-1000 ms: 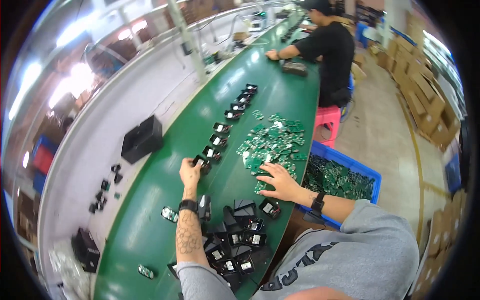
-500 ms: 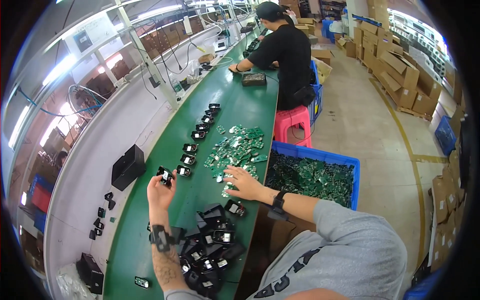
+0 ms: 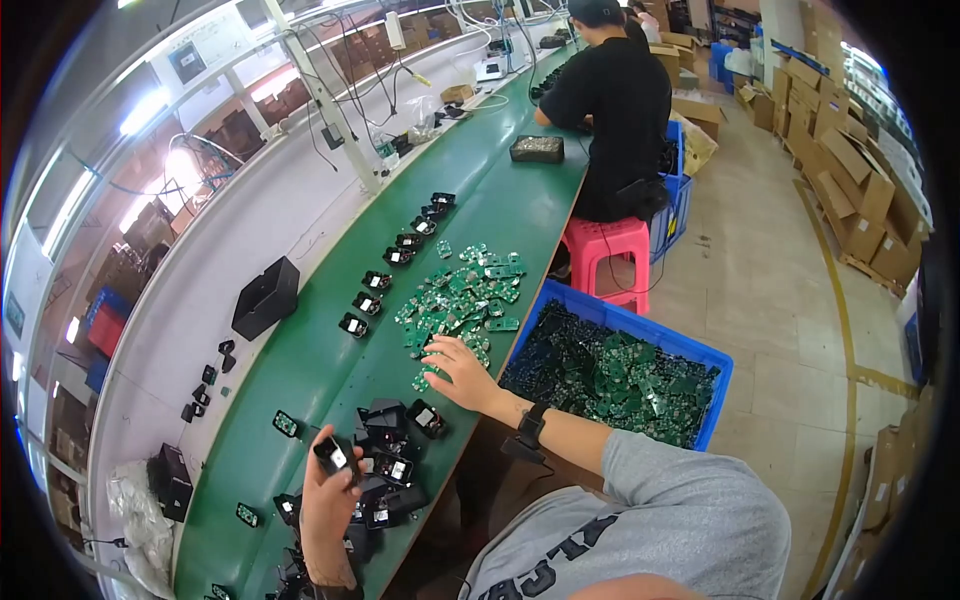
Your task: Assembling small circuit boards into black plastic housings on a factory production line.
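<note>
My left hand (image 3: 325,508) is closed around a small black plastic casing (image 3: 334,455), its pale inner part facing up. It is above the near-left side of a heap of black casings (image 3: 392,468). My right hand (image 3: 464,376) rests at the near edge of a spread of loose green circuit boards (image 3: 462,300), fingers apart and slightly bent. No board shows in its grip. Beyond my left hand, a row of open black casings (image 3: 367,303) with white labels runs away along the green bench. Left of the heap lie single casings with green boards (image 3: 286,423).
A blue crate (image 3: 717,385) full of boards stands right of the bench. Farther along, a person in black (image 3: 622,110) sits on a pink stool (image 3: 612,240) near a dark block (image 3: 537,149). A black box (image 3: 265,298) stands on the white ledge at left.
My left hand has come nearer with the casing, from beside the row to the heap. My right hand stays by the boards. The whole view has shifted, uncovering more casings at lower left.
</note>
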A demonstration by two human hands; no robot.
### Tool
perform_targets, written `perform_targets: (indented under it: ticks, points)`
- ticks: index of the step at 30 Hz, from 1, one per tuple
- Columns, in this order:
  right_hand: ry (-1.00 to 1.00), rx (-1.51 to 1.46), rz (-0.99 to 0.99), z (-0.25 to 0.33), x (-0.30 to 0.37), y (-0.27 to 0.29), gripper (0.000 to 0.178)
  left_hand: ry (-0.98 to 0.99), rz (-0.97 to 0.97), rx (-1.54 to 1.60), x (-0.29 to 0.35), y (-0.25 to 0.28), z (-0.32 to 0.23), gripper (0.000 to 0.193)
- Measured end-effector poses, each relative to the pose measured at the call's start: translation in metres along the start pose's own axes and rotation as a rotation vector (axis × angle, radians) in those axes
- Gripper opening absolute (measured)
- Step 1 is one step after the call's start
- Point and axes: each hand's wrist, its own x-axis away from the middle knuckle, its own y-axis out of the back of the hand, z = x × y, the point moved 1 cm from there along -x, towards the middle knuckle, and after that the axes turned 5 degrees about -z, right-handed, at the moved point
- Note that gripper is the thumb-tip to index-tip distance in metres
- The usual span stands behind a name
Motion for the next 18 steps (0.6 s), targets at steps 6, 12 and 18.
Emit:
perform_targets:
  ticks: [6, 12, 18]
  points:
    - [-0.053, -0.087, -0.019, -0.004, 0.002, 0.001, 0.019, -0.025, -0.033, 0.119, 0.028, -0.016, 0.022, 0.089]
    - [-0.088, -0.108, 0.007, -0.003, 0.001, -0.001, 0.017, -0.060, -0.193, 0.188, 0.036, -0.006, 0.040, 0.076]
    - [-0.119, -0.095, 0.014, -0.002, 0.002, -0.007, 0.015, -0.148, -0.280, 0.247, 0.039, 0.003, 0.052, 0.072]
